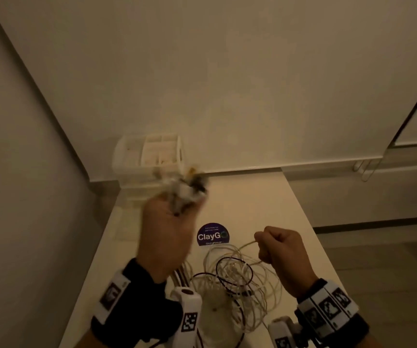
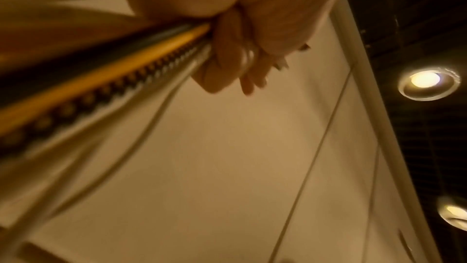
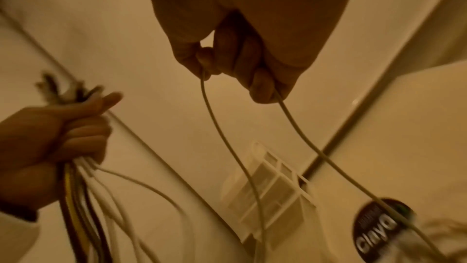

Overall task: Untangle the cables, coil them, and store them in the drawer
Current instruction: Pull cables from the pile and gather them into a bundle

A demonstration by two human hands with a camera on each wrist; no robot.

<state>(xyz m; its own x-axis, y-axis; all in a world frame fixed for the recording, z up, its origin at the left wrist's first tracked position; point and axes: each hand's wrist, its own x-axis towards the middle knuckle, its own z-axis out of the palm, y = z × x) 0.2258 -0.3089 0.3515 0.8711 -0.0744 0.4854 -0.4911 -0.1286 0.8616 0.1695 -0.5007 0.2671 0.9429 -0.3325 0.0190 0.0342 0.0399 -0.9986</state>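
The left hand (image 1: pixel 167 229) grips a bundle of cable ends (image 1: pixel 185 189); the right hand (image 1: pixel 281 249) pinches one thin white cable (image 3: pixel 227 143). Drawing that cable out slowly, while the bundle is held firm, should keep the tangle (image 1: pixel 235 280) on the worktop (image 1: pixel 277 209) from tightening.

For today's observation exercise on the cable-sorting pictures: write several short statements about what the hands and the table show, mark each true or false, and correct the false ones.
1. The left hand grips a bundle of cable ends raised above the table. True.
2. The right hand is open and holds nothing. False: it pinches a thin white cable.
3. A tangle of cables lies on the table. True.
4. The white drawer organiser stands at the near edge of the table. False: it stands at the far left end, by the wall.
5. The purple ClayGo sticker is stuck on the wall. False: it is on the tabletop.
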